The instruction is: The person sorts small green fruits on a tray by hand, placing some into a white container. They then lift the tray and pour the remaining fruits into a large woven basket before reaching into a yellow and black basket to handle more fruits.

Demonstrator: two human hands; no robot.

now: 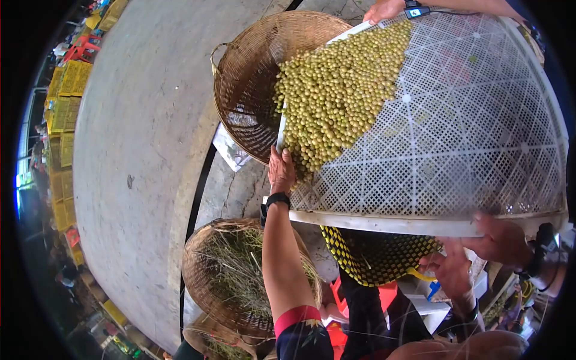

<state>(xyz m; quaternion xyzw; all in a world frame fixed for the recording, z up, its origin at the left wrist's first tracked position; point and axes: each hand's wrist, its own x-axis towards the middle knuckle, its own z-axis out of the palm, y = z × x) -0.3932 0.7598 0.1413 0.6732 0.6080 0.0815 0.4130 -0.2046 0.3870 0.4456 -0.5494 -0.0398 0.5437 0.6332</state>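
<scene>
A large white mesh tray [480, 150] is tilted over a woven basket [249, 90], with many small round yellow-green fruits [342, 90] heaped toward its basket-side edge. My right hand [385, 10] holds the rim at the top, below a small device on the wrist. At the lower right, my left hand [504, 240] grips the near rim, slightly blurred, with a dark band at its wrist. Another person's hand [281, 171], with a black wristband, holds the tray's corner beside the basket. That person's other hand [453, 267] is under the lower rim.
A second basket [201, 276] holds green stems. Under the tray is a black and yellow woven basket [360, 264]. A white packet [229, 149] lies on the concrete floor [138, 132]. Stacked yellow crates [62, 144] and red stools [81, 49] stand at the far left.
</scene>
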